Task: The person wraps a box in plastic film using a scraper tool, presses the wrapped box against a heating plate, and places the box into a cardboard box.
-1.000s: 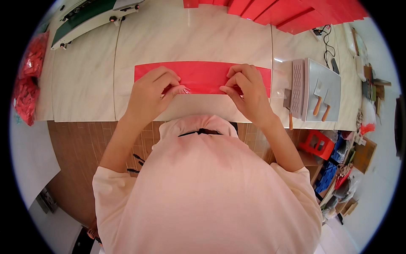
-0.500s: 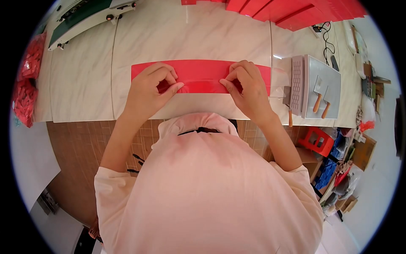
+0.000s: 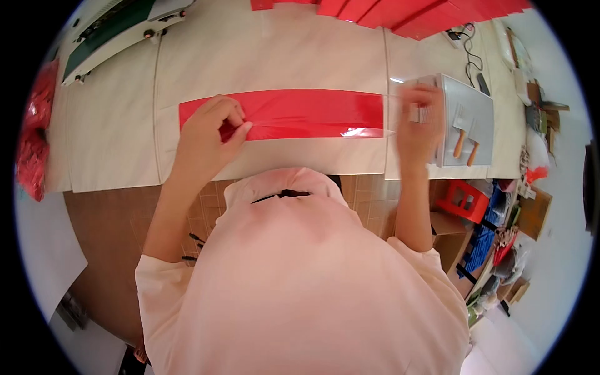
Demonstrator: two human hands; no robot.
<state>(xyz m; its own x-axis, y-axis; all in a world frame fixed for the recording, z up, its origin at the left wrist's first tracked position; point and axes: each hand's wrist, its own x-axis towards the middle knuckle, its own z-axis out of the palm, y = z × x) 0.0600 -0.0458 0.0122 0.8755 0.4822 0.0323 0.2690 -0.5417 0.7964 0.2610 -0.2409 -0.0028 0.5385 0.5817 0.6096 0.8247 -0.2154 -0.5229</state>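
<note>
a: how are the fingers on the left hand?

b: closed; the thumb tip meets the bent forefinger in a pinch on the red strip; i can't tell whether any of it is caught between them; the other fingers curl in alongside.

a: and the right hand?

b: blurred; i can't tell how far its fingers are open, or whether they hold anything; it is just past the strip's 3 o'clock end, overlapping the metal box from this view.

a: where's the strip, by the clock from the middle of the view?

b: at 12, flat on the bench, running from 9 to 3; a bright glint shows near its 4 o'clock corner.

a: the arms?

b: left hand at 10, forearm slanting up toward 1; right hand at 2, forearm pointing almost straight to 12.

a: anything around them?

b: two wooden-handled tools lie on the metal box; red boxes are at 1; a machine with a green panel stands at 10.
</note>
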